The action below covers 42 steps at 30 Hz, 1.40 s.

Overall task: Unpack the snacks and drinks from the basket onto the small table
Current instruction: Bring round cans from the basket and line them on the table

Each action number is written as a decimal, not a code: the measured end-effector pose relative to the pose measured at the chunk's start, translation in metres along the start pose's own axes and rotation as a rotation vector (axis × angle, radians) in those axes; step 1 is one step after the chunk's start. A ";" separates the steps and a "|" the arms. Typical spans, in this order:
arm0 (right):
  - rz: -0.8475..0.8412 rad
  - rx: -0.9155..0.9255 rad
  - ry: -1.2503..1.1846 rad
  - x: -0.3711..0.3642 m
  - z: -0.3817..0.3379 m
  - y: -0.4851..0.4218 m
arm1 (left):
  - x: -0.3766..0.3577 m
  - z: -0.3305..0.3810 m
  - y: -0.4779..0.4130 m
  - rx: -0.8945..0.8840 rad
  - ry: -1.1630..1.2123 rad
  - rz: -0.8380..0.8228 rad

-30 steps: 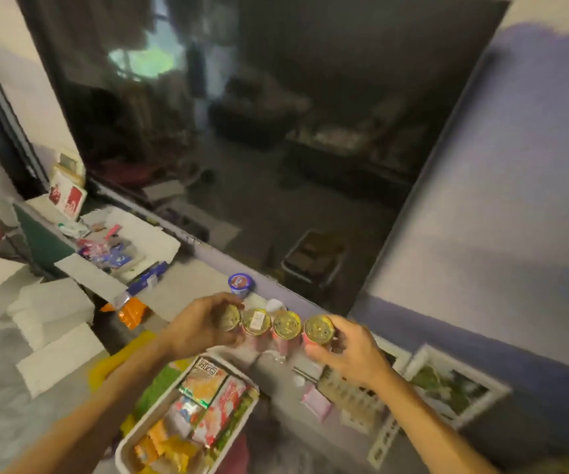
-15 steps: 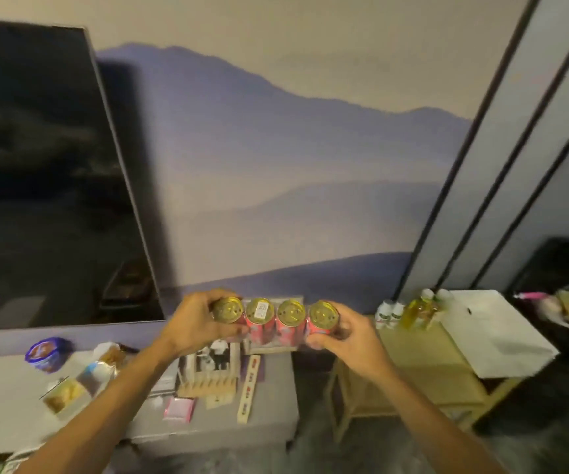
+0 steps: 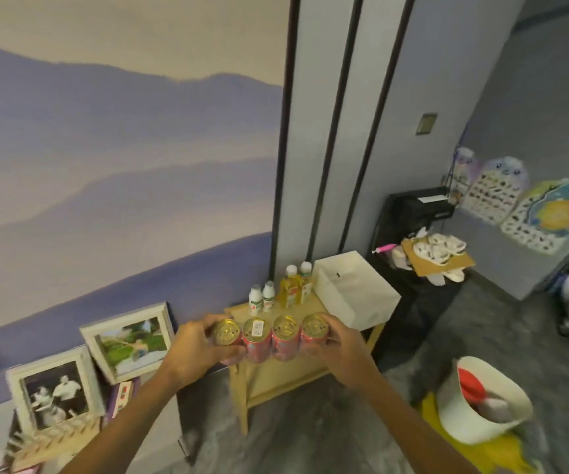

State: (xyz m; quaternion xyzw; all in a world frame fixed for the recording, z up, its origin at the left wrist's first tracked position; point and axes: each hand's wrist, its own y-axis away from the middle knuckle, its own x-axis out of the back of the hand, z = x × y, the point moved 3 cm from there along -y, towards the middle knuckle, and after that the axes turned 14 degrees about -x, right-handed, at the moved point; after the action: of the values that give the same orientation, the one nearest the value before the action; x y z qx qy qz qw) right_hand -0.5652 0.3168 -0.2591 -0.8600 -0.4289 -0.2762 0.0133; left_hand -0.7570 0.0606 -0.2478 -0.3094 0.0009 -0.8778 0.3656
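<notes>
A wall painted with purple mountains fills the upper left, and below the centre stands a small table [image 3: 286, 374] with four bottles [image 3: 278, 295] and a white box [image 3: 354, 292] whose inside is hidden. The left hand [image 3: 195, 350] and right hand [image 3: 339, 343] curl around the ends of a row of four red cans [image 3: 272, 336], covering part of the table top. At lower right, a white bucket [image 3: 474, 419] holds something red, hard to make out.
</notes>
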 end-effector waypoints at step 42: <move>-0.382 -0.200 0.595 -0.074 0.251 -0.454 | -0.301 -0.276 -0.236 0.753 -0.201 0.034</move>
State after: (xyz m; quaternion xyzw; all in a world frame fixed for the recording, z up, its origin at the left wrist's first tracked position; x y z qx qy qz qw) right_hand -0.8224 0.6151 -0.6045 -0.6435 -0.5301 -0.5522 0.0012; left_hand -0.8955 0.3650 -0.5804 -0.2379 -0.3520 -0.7760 0.4662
